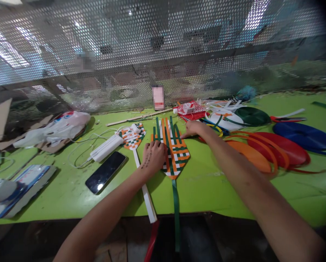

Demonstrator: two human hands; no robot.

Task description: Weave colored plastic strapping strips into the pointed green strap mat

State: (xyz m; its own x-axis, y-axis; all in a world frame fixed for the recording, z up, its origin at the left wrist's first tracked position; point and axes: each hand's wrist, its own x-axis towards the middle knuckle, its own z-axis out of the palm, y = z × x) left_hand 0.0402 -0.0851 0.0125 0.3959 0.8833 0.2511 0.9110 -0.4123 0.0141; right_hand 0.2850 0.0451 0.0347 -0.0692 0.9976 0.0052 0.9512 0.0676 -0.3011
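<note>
A woven piece of orange, green and white strips lies flat on the green table, with loose strip ends pointing away from me and a green strip hanging over the front edge. My left hand rests on its left side, fingers bent over the weave; what they hold, if anything, is hidden. At the upper right of the weave is my right hand, its fingers bent near the green strips, the fingertips too small to read. Left of the piece lies a smaller woven fan with a white handle.
A black phone and a white power strip lie to the left, near plastic bags. Rolls of orange, red, blue and green strip lie at right. A perforated metal screen stands behind.
</note>
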